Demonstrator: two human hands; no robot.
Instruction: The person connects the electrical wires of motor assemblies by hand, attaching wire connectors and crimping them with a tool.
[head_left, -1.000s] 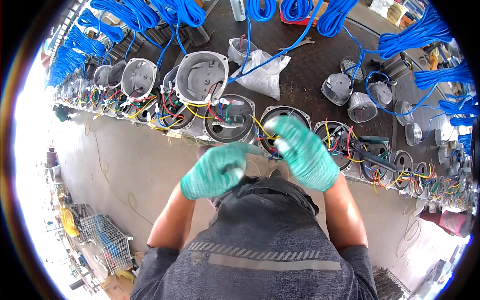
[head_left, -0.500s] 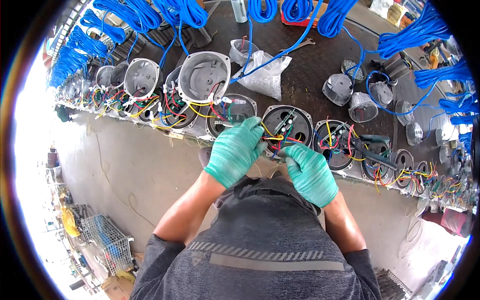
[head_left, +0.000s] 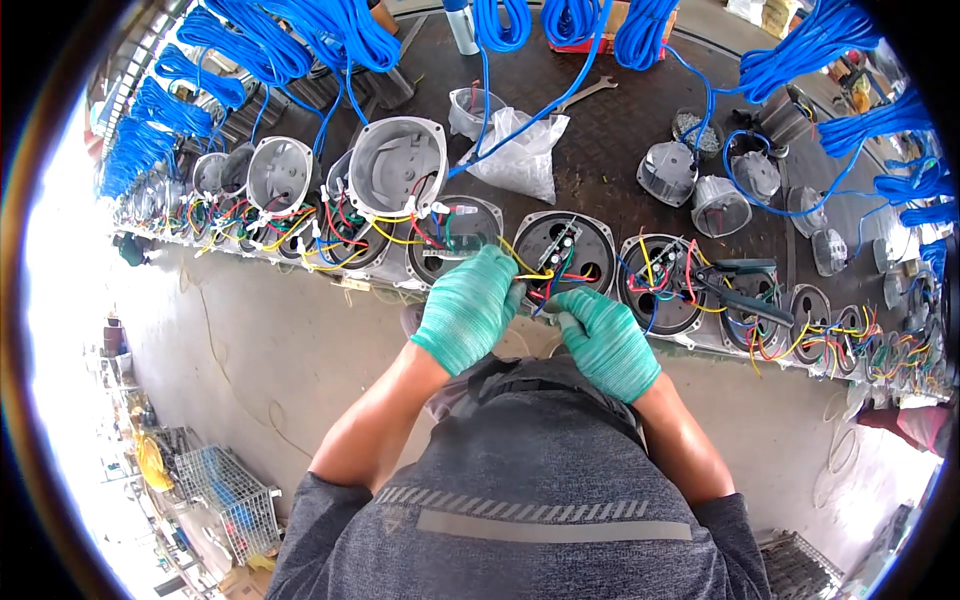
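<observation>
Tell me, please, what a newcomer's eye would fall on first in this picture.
Probably the bundles of bright blue cable across the top. Next would come the green-gloved left hand and right hand near the middle, close to the colored wires at a round dark casing. Farther back, a whitish plastic bag stands out on the dark table.

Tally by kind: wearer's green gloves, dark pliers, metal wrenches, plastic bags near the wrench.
Green knitted gloves, left hand and right hand: 2
Dark-handled pliers: 1
Grey metal open-ended wrench: 1
Translucent white plastic bag: 1
Total: 5
</observation>
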